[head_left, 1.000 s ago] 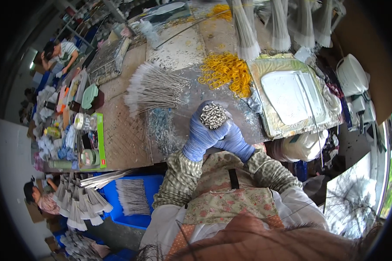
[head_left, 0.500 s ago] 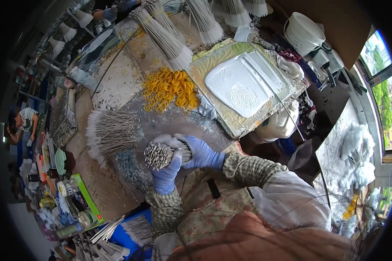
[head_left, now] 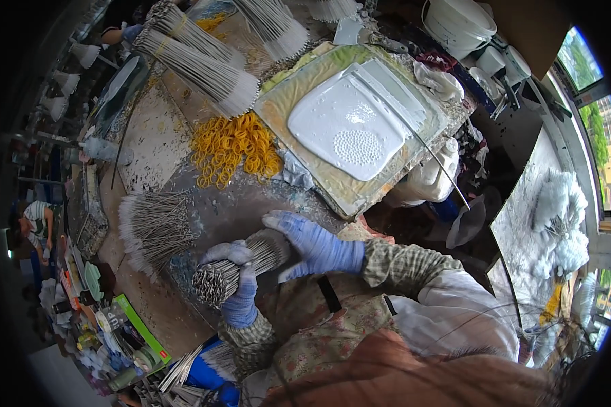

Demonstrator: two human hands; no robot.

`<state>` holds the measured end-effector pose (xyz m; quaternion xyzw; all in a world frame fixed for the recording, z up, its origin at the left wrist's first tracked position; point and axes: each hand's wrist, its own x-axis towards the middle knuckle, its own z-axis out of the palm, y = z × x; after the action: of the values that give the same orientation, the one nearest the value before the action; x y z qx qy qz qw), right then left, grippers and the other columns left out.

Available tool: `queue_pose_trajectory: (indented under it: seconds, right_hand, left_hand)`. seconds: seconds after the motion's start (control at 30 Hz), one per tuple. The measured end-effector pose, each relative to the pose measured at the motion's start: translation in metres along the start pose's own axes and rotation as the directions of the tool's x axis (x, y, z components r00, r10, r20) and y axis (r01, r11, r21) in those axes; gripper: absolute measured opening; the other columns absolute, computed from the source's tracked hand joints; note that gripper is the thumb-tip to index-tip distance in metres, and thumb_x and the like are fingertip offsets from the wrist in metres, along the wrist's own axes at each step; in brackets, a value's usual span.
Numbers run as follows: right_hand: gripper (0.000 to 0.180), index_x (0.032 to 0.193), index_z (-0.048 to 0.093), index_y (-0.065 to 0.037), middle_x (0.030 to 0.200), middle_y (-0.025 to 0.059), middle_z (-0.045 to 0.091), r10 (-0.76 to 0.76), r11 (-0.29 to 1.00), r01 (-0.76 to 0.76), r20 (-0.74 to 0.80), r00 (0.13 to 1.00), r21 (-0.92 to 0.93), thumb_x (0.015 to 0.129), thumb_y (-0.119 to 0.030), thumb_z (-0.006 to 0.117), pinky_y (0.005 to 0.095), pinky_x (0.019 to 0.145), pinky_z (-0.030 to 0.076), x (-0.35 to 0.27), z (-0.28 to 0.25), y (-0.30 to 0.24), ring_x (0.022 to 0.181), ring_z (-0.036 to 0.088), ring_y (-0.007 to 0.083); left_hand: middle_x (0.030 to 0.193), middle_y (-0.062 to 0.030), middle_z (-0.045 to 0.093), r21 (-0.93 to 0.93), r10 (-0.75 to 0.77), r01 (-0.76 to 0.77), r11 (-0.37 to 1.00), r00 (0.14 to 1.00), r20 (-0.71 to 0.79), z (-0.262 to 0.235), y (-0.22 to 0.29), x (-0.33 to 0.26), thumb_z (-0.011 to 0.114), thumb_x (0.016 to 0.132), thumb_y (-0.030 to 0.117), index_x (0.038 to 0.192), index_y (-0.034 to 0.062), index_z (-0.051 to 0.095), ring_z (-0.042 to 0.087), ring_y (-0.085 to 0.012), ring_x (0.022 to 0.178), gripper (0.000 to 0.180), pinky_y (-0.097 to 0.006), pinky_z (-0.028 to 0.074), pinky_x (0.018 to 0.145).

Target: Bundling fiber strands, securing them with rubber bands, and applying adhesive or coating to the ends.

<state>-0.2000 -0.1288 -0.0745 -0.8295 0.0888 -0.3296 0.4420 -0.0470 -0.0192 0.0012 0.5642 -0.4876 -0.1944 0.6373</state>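
My gloved left hand (head_left: 242, 298) is wrapped around a bundle of thin wire brushes (head_left: 215, 283), whose twisted metal ends face the lower left. At the bundle's other end, its greyish bristles lie beside my right hand (head_left: 322, 247). That hand is open, fingers stretched out and thumb apart, its palm turned toward the bristles; whether it touches them I cannot tell. A loose pile of similar wire brushes (head_left: 157, 230) lies left of my hands on the worktable. Beyond them is a heap of yellow rubber bands (head_left: 234, 150).
A tray of white liquid (head_left: 319, 125) stands on a stained board (head_left: 275, 102), with a thin rod (head_left: 441, 169) across its right side. Banded brush bundles (head_left: 197, 71) stand at the back. White buckets (head_left: 461, 27) are at far right, a green-edged box (head_left: 142, 329) at lower left.
My right hand has come off the bundle's side and opened near the bristles. My left hand has shifted lower left with the bundle, which now lies more lengthwise in view.
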Motion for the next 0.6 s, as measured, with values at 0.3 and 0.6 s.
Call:
queue_pose_trajectory:
  seconds: [0.3, 0.6]
  right_hand:
    - [0.051, 0.11, 0.052, 0.001, 0.1, 0.0229, 0.061, 0.541, 0.217, -0.768, -0.58, 0.609, -0.603, 0.08, -0.036, 0.072, 0.0438, 0.075, 0.05, -0.103, -0.222, 0.005, 0.086, 0.062, 0.0385]
    - [0.024, 0.093, 0.061, -0.001, 0.076, 0.0164, 0.064, 0.657, 0.466, -0.852, -0.551, 0.515, -0.24, 0.095, -0.024, 0.056, 0.036, 0.066, 0.048, -0.146, -0.22, 0.027, 0.068, 0.062, 0.0271]
  left_hand:
    - [0.082, -0.0039, 0.053, 0.044, -0.003, 0.004, 0.999, 1.0, -0.028, 0.008, 0.005, 0.004, 0.072, 0.079, 0.032, 0.097, 0.0058, 0.048, 0.053, -0.0167, 0.079, 0.04, -0.041, 0.048, 0.083]
    - [0.077, -0.006, 0.059, 0.03, -0.033, 0.035, 0.999, 0.998, -0.053, -0.004, 0.006, -0.001, 0.074, 0.08, 0.028, 0.093, 0.0037, 0.053, 0.058, -0.0193, 0.077, 0.034, -0.043, 0.049, 0.086]
